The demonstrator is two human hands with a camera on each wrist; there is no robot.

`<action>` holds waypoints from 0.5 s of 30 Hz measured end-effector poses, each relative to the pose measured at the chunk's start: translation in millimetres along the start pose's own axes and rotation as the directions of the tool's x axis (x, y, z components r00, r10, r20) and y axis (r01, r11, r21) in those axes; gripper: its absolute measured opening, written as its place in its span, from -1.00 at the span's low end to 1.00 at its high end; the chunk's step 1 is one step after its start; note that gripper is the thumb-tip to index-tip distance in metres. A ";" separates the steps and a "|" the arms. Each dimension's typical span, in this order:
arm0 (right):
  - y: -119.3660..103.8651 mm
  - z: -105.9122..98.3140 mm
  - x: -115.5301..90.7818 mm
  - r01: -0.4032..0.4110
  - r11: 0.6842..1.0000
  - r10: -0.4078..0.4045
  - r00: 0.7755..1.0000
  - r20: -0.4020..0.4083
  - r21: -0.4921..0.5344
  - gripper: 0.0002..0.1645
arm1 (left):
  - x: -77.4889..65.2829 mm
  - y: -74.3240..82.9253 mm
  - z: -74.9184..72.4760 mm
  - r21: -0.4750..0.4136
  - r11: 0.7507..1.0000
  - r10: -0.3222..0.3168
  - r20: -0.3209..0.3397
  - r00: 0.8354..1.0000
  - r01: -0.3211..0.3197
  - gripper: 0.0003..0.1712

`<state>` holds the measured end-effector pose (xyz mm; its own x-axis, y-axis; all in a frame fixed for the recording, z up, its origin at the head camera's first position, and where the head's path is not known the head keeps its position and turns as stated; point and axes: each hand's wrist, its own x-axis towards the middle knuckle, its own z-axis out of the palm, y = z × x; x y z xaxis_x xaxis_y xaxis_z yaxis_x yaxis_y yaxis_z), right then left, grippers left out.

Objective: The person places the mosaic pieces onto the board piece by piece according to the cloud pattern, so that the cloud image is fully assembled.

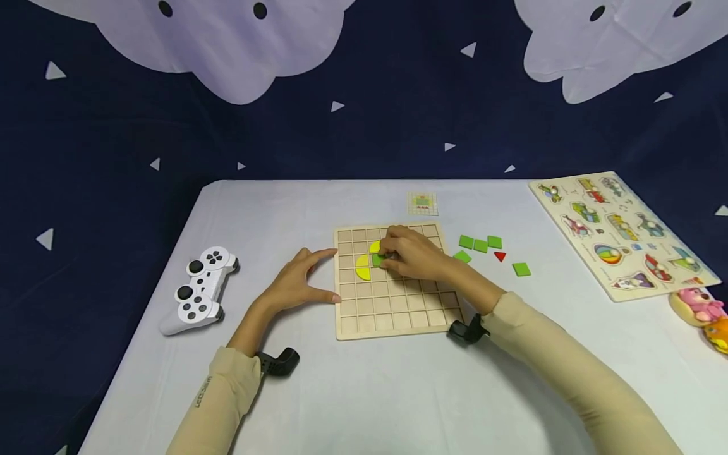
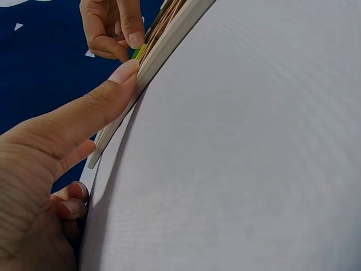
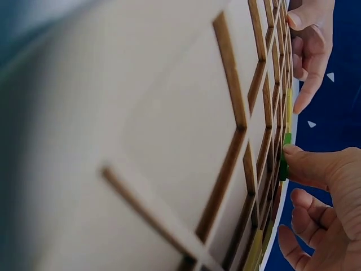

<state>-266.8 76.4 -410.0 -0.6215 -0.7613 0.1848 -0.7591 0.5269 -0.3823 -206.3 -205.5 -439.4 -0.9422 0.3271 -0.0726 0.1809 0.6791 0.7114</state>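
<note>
A wooden grid board (image 1: 372,322) lies on the table. My right hand (image 1: 414,253) is over its upper middle, with thumb and fingers pinching a green square tile (image 1: 378,260). The right wrist view shows the thumb on that green tile (image 3: 285,158) at the grid. Two yellow rounded pieces lie on the grid beside it: one yellow piece (image 1: 362,268) to the left, another yellow piece (image 1: 375,246) above, partly hidden by the fingers. My left hand (image 1: 297,278) touches the board's left edge, thumb and index finger spread apart along it.
Several green tiles (image 1: 480,245) and a red triangle (image 1: 500,256) lie right of the board. Behind it is a small pattern card (image 1: 423,204). A white game controller (image 1: 205,284) sits at left; a picture puzzle board (image 1: 625,237) and small toys (image 1: 702,306) are at far right.
</note>
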 end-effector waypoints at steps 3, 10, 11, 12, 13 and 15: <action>-1.2 -0.1 0.7 0.008 1.000 -0.008 1.000 0.001 -0.007 -0.86 | 0.1 0.1 0.6 -0.002 1.000 0.002 -0.002 1.000 -0.002 0.14; -6.0 -2.0 2.0 -0.003 1.000 0.004 1.000 0.008 -0.026 -0.85 | 0.0 0.2 1.6 -0.004 1.000 0.000 -0.002 1.000 0.000 0.15; -6.1 -2.0 2.4 -0.008 0.999 0.008 1.000 0.009 -0.031 -0.85 | 0.0 0.2 1.6 -0.004 1.000 -0.001 -0.003 1.000 0.001 0.15; -6.5 -2.4 2.8 -0.012 0.999 0.013 1.000 0.009 -0.035 -0.85 | -0.1 0.1 1.6 -0.003 1.000 -0.002 -0.003 1.000 0.002 0.15; -6.4 -2.3 3.5 -0.016 0.999 0.016 1.000 0.009 -0.037 -0.85 | -0.1 0.2 1.6 -0.003 1.000 -0.003 -0.004 1.000 0.003 0.15; -6.0 -1.9 4.8 -0.024 0.999 0.025 1.000 0.009 -0.039 -0.86 | -0.2 0.2 1.5 -0.003 1.000 -0.007 -0.006 1.000 0.007 0.15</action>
<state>-265.7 70.3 -405.1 -0.6383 -0.7515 0.1668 -0.7507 0.5597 -0.3510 -205.6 -204.4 -440.3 -0.9452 0.3183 -0.0731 0.1736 0.6792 0.7131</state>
